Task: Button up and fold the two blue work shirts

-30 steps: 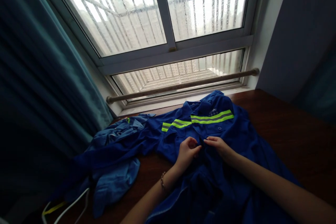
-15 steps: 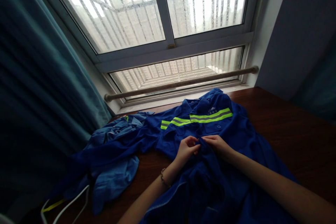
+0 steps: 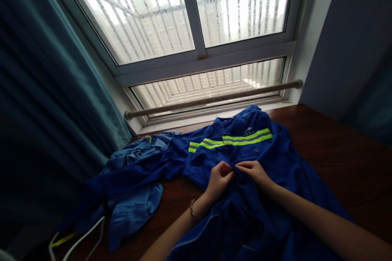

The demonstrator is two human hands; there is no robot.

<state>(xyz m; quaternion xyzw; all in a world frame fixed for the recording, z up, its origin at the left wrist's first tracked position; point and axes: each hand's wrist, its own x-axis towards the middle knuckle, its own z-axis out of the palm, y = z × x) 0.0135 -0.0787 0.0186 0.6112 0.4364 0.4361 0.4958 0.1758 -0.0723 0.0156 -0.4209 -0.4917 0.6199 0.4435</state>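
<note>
Beneath the barred window (image 3: 199, 24), left hand (image 3: 219, 178) and right hand (image 3: 252, 172) pinch a blue work jacket (image 3: 278, 163)

On the brown wooden bench (image 3: 324, 130), the blue work jacket lies front up, its collar (image 3: 240, 123) toward the glass and its lower part bunched in dark folds on the near side. The two hands meet at the middle of its front, just below the chest, each with thumb and fingers closed on the cloth, their tips almost touching. Whether a button or plain edge sits between them is too small to tell. A bracelet (image 3: 192, 210) circles the left wrist. Beyond the hands, yellow-green reflective strips (image 3: 248, 137) cross the chest, with a pale logo (image 3: 248, 131) above and a round button (image 3: 256, 150) below. One sleeve (image 3: 122, 181) stretches leftward over a lighter blue garment (image 3: 136, 212), crumpled near the teal curtain (image 3: 61, 69). At the near left lie white, hanger-like loops (image 3: 84, 237) and a yellow strip (image 3: 63, 239). A round rail (image 3: 214, 100) spans the window's lower pane.
</note>
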